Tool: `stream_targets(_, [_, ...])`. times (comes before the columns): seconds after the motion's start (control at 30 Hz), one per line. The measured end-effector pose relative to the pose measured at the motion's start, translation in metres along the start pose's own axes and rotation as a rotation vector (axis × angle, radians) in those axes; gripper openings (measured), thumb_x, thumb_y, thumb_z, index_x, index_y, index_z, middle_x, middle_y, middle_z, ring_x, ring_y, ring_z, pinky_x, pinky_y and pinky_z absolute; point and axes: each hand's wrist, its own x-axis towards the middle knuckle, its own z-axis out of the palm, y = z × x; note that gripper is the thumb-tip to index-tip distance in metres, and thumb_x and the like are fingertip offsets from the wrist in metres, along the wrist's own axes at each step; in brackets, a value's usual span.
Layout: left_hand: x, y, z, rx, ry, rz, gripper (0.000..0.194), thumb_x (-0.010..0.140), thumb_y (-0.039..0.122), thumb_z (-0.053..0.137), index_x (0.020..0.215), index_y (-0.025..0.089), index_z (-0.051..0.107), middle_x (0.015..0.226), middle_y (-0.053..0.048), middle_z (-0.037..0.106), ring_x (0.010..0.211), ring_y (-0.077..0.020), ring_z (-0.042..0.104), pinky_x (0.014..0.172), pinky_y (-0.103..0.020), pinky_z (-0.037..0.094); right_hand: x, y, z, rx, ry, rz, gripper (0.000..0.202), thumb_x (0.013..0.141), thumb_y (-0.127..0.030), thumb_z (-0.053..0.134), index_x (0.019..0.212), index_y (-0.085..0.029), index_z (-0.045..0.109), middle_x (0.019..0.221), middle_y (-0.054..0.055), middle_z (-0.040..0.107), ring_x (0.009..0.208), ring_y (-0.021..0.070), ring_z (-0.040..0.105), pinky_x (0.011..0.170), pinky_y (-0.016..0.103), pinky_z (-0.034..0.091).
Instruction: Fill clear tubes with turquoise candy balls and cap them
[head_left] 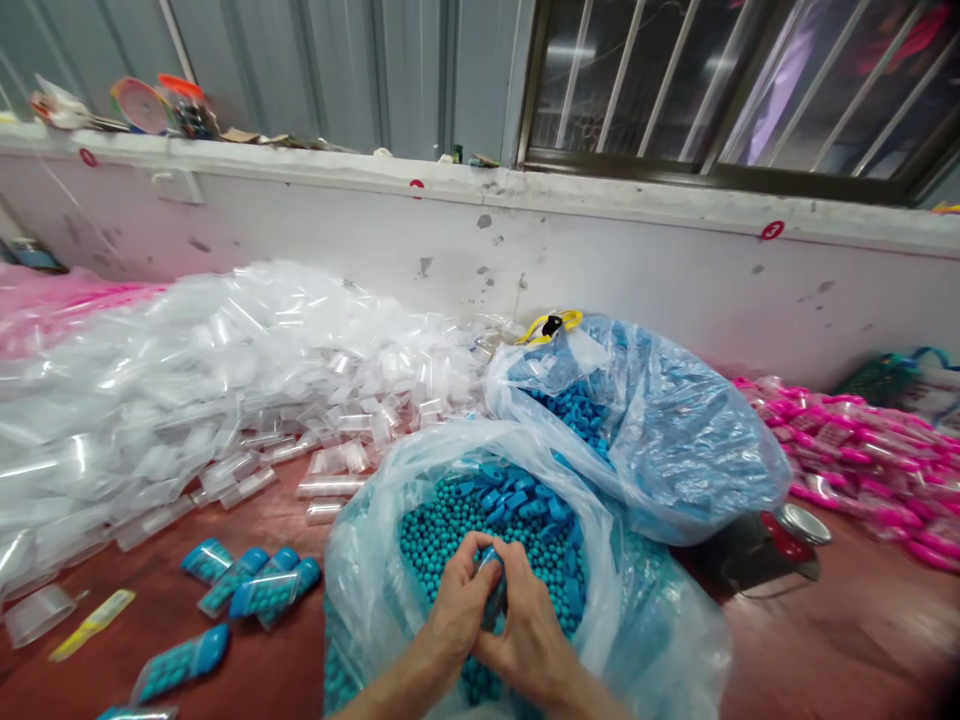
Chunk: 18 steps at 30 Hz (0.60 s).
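The red work surface (787, 640) runs along a white wall (637, 275), scuffed and stained with grey patches. Above the wall's ledge are grey corrugated panels (337, 80) and, to the right, a barred window (637, 80). At least 3 round red markers are on the wall, the rightmost marker (772, 231) reading 3.

A heap of clear containers (300, 350) covers the left rear of the surface. Blue-capped, bead-filled containers (180, 662) lie at the near left, beside a yellow strip (94, 625). Bright pink articles (847, 440) are piled at the right.

An open plastic bag (367, 520) at the centre holds teal beads (427, 535) with blue caps (517, 495) on top; a 2nd bag (690, 430), holding blue pieces, lies behind it.

The left hand (457, 605) and right hand (534, 615) are together over the beads, both closed around a small container (493, 592).

Fingers cover most of that container; its contents cannot be determined. Another filled container is cut off at the lower edge. A dark object under the 2nd bag is partly hidden. Items beyond the window are indistinct.
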Motion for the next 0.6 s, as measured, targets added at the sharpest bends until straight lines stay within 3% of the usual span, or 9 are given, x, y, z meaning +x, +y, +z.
stream_targets(0.1, [0.003, -0.003, -0.001, 0.154, 0.043, 0.078, 0.02, 0.071, 0.036, 0.053, 0.08, 0.019, 0.049, 0.053, 0.007, 0.043, 0.048, -0.0073, 0.04, 0.046, -0.018, 0.03, -0.004, 0.003, 0.004, -0.01, 0.044, -0.005, 0.065, 0.062, -0.028, 0.06, 0.12, -0.014, 0.035, 0.102, 0.012, 0.049, 0.09, 0.027, 0.054, 0.074, 0.04, 0.046])
stream_targets(0.17, [0.004, -0.003, -0.002, 0.19, 0.016, 0.111, 0.018, 0.072, 0.034, 0.052, 0.079, 0.018, 0.049, 0.055, 0.007, 0.043, 0.05, -0.0074, 0.041, 0.048, -0.018, 0.032, -0.004, 0.003, 0.001, 0.034, 0.009, 0.025, 0.066, 0.063, -0.025, 0.06, 0.123, -0.015, 0.033, 0.107, 0.012, 0.047, 0.093, 0.0257, 0.053, 0.078, 0.039, 0.044])
stream_targets(0.33, [-0.001, 0.017, -0.021, 0.171, -0.136, -0.03, 0.034, 0.074, 0.044, 0.047, 0.097, 0.02, 0.042, 0.058, 0.007, 0.043, 0.042, -0.0076, 0.038, 0.039, -0.019, 0.029, 0.004, 0.01, -0.028, 0.229, -0.327, 0.107, 0.087, 0.061, -0.025, 0.067, 0.135, -0.02, 0.02, 0.117, 0.009, 0.045, 0.084, 0.0176, 0.055, 0.071, 0.03, 0.047])
stream_targets(0.4, [-0.011, 0.03, -0.044, 0.266, -0.102, -0.001, 0.033, 0.074, 0.043, 0.047, 0.097, 0.02, 0.042, 0.06, 0.007, 0.042, 0.043, -0.0072, 0.037, 0.041, -0.019, 0.031, 0.008, 0.021, -0.043, 0.216, -0.342, 0.143, 0.07, 0.069, -0.026, 0.06, 0.132, -0.018, 0.029, 0.113, 0.008, 0.05, 0.078, 0.0158, 0.055, 0.07, 0.029, 0.046])
stream_targets(0.5, [-0.03, 0.049, -0.097, 0.578, -0.003, 0.078, 0.03, 0.078, 0.041, 0.042, 0.1, 0.021, 0.045, 0.068, 0.004, 0.048, 0.055, -0.0106, 0.045, 0.05, -0.021, 0.036, 0.012, 0.039, -0.057, 0.073, -0.312, 0.16, 0.04, 0.079, -0.026, 0.048, 0.118, -0.015, 0.048, 0.099, 0.007, 0.058, 0.079, 0.0172, 0.056, 0.075, 0.031, 0.044])
stream_targets(0.6, [-0.045, 0.061, -0.148, 1.116, 0.289, 0.207, 0.032, 0.077, 0.037, 0.041, 0.1, 0.018, 0.051, 0.079, -0.003, 0.056, 0.07, -0.0183, 0.052, 0.065, -0.03, 0.042, 0.012, 0.045, -0.061, -0.078, -0.386, 0.081, 0.036, 0.08, -0.026, 0.048, 0.115, -0.016, 0.051, 0.101, 0.008, 0.059, 0.094, 0.0202, 0.053, 0.084, 0.032, 0.039])
